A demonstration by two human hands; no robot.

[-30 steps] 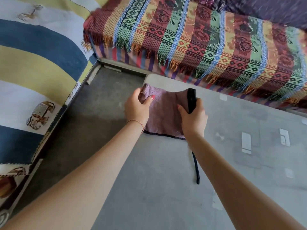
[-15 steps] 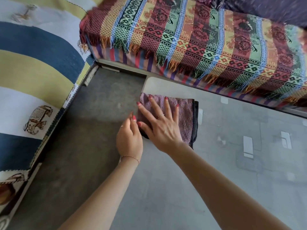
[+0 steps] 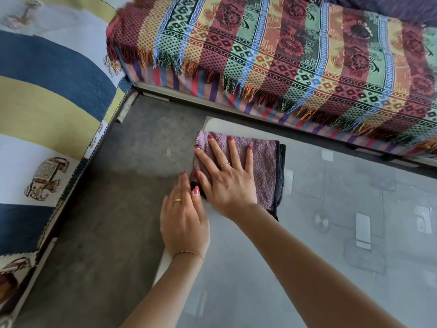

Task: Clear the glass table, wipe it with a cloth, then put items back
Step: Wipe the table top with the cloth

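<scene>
A folded purple cloth (image 3: 263, 166) with a dark edge lies flat at the far left corner of the glass table (image 3: 272, 275). My right hand (image 3: 227, 178) presses on it with fingers spread and straight. My left hand (image 3: 183, 216) lies flat at the table's left edge, its fingertips touching the cloth's near left corner. The table's glass top shows the grey floor and small white pads beneath it.
A sofa with a striped patterned throw (image 3: 295, 55) runs along the table's far side. Another seat with a blue, yellow and white cover (image 3: 47, 102) stands to the left. Grey floor (image 3: 113, 197) lies between them and the table.
One second ago both hands held the cloth up by its edges. The cloth now lies folded on the glass, with the right hand flat on it and the left beside it.
</scene>
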